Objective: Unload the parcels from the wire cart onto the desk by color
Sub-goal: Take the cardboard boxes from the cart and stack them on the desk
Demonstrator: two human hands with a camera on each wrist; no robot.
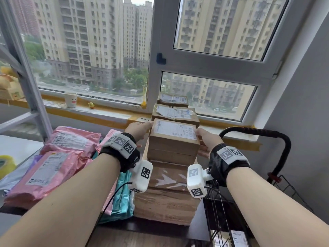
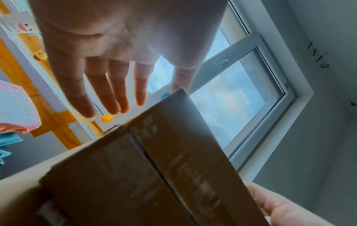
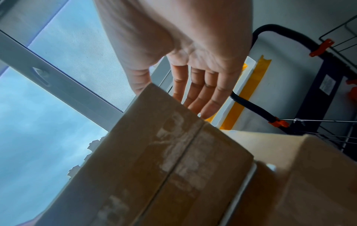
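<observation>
A brown cardboard box (image 1: 174, 139) with a white label sits on top of a stack of brown boxes (image 1: 167, 202) on the desk. My left hand (image 1: 138, 130) is at its left side and my right hand (image 1: 204, 139) at its right side. The left wrist view shows my left fingers (image 2: 115, 91) straight and spread beside the box (image 2: 154, 168), thumb at its top edge. The right wrist view shows my right fingers (image 3: 201, 94) straight along the box (image 3: 164, 160). Neither hand curls round it. The wire cart (image 1: 222, 211) stands at the right.
Pink mailers (image 1: 53, 168) and teal mailers (image 1: 122, 193) lie left of the stack. Two more brown boxes (image 1: 175, 113) rise behind it by the windowsill. The cart's black handle (image 1: 267, 132) arches at the right. A yellow tape roll (image 1: 6, 164) lies far left.
</observation>
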